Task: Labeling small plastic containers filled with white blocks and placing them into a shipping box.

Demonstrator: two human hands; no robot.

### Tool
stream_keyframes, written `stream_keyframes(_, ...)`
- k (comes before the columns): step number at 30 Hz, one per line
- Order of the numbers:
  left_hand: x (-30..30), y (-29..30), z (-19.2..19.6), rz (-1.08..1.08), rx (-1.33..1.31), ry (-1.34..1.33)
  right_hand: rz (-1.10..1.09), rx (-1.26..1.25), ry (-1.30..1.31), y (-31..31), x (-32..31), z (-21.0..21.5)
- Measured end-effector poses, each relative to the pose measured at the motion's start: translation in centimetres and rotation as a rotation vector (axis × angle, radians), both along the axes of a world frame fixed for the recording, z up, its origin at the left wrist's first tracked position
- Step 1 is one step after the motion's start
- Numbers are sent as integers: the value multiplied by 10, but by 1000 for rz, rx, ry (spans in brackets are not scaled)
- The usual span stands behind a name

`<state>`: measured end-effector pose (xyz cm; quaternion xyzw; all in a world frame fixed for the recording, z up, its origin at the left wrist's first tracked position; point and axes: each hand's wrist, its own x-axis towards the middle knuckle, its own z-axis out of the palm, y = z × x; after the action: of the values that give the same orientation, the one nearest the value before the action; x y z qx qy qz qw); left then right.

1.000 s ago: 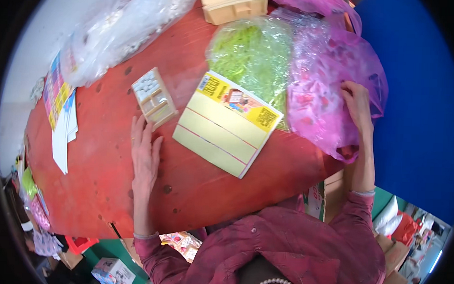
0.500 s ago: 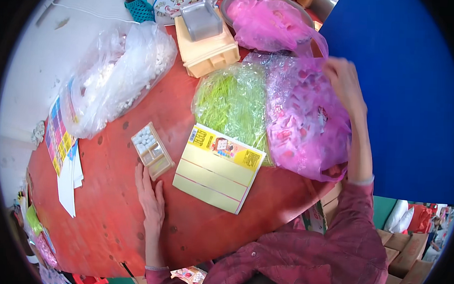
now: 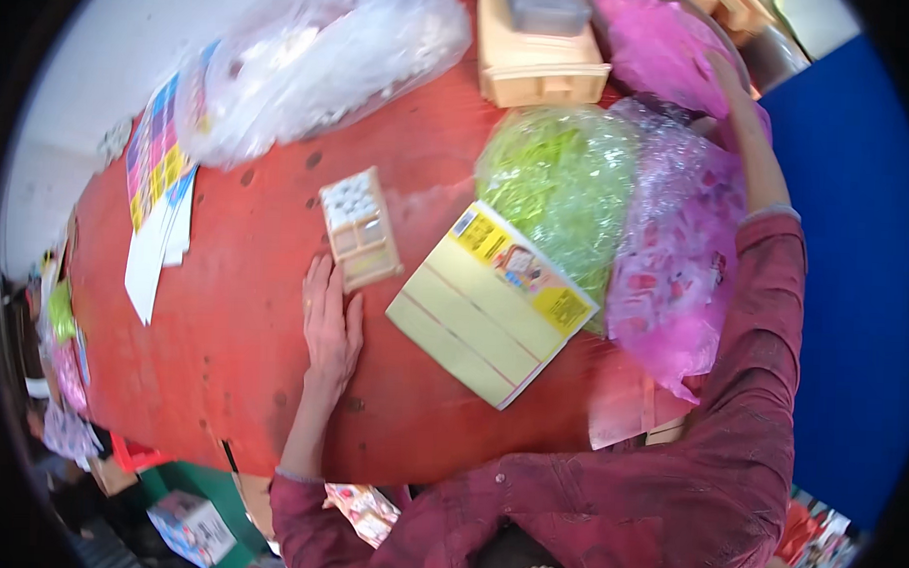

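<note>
My left hand [image 3: 331,315] rests flat on the red table, fingers stretched out, their tips beside the lower corner of a small wooden box [image 3: 383,260]. That box is divided into compartments, and small white pieces with dark spots fill the top one. At the far right my right arm reaches over to a pink plastic bag [image 3: 663,46]. My right hand [image 3: 730,85] is against or inside that bag, its fingers blurred and partly hidden. Closer to me lies a second pink bag [image 3: 670,282] of small pink-and-white pieces. Left of it is a clear bag of green strips [image 3: 554,167].
A stack of yellow-and-cream printed sheets [image 3: 473,320] lies in front of the green bag. Behind stands a cream plastic box [image 3: 542,72] with a grey tray [image 3: 549,9] on top. A large clear bag [image 3: 332,69] and colourful cards [image 3: 158,164] lie left. A blue panel [image 3: 846,268] borders the right.
My right hand has moved from the near pink bag to the far one. The view has shifted. My left hand stays beside the wooden box.
</note>
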<state>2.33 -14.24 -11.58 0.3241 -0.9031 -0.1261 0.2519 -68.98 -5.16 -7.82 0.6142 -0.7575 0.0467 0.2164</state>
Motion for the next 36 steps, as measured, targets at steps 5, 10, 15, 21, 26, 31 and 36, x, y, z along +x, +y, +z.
stream_keyframes(5,6,1,-4,39,5,18,-250,47,11,-13,52,22)
stream_keyframes(10,1,1,-8,-4,-16,63,-466,-91,85,7,73,73)
stream_keyframes(15,4,1,-8,-6,-28,70,-113,-400,-435,-9,205,132)
stream_keyframes(21,6,0,-13,31,-28,117,620,297,-1178,-76,431,71)
stream_keyframes(26,1,0,-13,45,-16,139,682,451,-931,-109,502,10)
stream_keyframes(31,6,0,-14,21,-39,139,624,609,-877,-115,520,-1)
stream_keyframes(36,9,-1,-14,-4,-15,129,647,260,-772,-105,519,1)
